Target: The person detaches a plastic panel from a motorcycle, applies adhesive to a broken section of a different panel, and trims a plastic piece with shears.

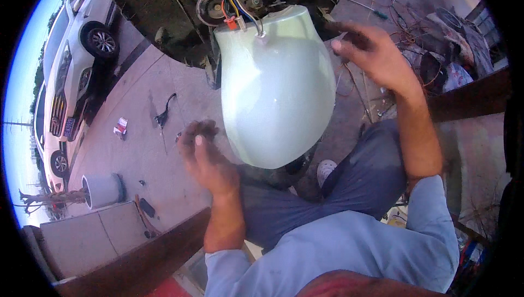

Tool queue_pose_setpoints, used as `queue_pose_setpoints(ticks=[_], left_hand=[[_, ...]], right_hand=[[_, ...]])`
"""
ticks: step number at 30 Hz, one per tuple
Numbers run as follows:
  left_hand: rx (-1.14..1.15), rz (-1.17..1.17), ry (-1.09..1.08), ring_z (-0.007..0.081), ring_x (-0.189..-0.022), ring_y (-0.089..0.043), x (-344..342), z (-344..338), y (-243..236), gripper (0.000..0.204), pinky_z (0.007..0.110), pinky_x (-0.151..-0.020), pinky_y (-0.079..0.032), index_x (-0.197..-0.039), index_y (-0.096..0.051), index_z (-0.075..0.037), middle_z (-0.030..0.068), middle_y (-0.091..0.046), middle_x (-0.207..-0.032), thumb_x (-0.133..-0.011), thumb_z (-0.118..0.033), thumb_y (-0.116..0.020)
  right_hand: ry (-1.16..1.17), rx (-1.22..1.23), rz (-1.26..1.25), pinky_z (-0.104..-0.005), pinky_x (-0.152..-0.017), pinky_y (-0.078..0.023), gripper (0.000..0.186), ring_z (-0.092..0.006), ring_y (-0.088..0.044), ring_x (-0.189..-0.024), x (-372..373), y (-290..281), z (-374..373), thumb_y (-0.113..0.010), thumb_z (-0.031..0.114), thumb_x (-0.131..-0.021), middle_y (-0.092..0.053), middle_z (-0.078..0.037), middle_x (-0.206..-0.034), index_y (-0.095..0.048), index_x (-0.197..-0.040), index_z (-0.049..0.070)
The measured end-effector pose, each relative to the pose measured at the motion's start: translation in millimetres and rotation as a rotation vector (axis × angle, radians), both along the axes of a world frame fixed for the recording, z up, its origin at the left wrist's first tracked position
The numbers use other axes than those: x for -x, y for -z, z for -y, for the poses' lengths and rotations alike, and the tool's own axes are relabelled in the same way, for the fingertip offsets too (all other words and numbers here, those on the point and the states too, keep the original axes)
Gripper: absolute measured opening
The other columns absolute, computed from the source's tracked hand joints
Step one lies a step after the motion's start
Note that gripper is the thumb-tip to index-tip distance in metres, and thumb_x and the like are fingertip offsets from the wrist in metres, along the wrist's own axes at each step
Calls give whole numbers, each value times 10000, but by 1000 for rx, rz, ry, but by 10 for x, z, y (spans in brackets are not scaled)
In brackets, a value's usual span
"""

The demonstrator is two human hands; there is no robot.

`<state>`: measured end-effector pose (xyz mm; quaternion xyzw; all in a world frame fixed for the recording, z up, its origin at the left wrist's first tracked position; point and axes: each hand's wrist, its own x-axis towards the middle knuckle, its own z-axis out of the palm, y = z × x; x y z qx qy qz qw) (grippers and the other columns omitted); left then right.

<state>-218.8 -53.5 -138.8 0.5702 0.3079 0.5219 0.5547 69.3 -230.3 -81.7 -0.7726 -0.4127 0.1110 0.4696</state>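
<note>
Your pale green-white rounded shell (pixel 275 95) sits just above the centre of the view, its narrow end up towards twelve o'clock and its broad curve down towards six. Taking the shell as the clock's middle, your left hand (pixel 210 158) is between seven and eight o'clock, just beside the lower edge, fingers loosely bent and parted with nothing between them. Your right hand (pixel 376 57) is between two and three, its fingers spread and bent towards the rim; they look ungripped, though the blur leaves it uncertain whether the tips touch. Coloured wires (pixel 234 5) with an orange-red connector (pixel 231 23) lie at eleven, by a round grooved part (pixel 212 7). On the floor (pixel 158 160), a black lever-shaped piece (pixel 162 116) lies near nine and a white bucket (pixel 102 190) at eight; a white car (pixel 71 67) stands beyond at nine.
</note>
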Motion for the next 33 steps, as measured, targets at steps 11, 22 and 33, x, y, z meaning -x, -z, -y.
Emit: queue_pose_setpoints(ticks=[11,22,33], left_hand=[[268,-369,262,298,-1309,-438,-125,76,7,615,395,-1105,-322,-1454,-346,61,208,-439,-1434,-931,-190,-549],[-664,-933,391,332,-1205,-561,74,607,-154,753,407,-1010,-447,-1442,-368,63,264,-526,-1360,-846,-233,-722],[-159,-118,-75,194,-942,-663,336,-381,197,232,351,-865,-520,-1067,-654,26,123,-703,-1030,-922,-152,-626]], right_hand=[[167,-96,-9,-332,-764,-535,609,-203,-689,-809,-456,146,110,-731,459,-846,-700,-166,-956,-643,-1181,-42],[88,-50,-52,-290,-800,-516,412,-144,-646,-879,-427,128,255,-667,305,-936,-704,-78,-1019,-638,-1249,39],[549,263,107,-349,-1103,-337,638,-238,-497,-1299,-870,397,864,-586,486,-937,-556,-146,-1392,-536,-1390,40]])
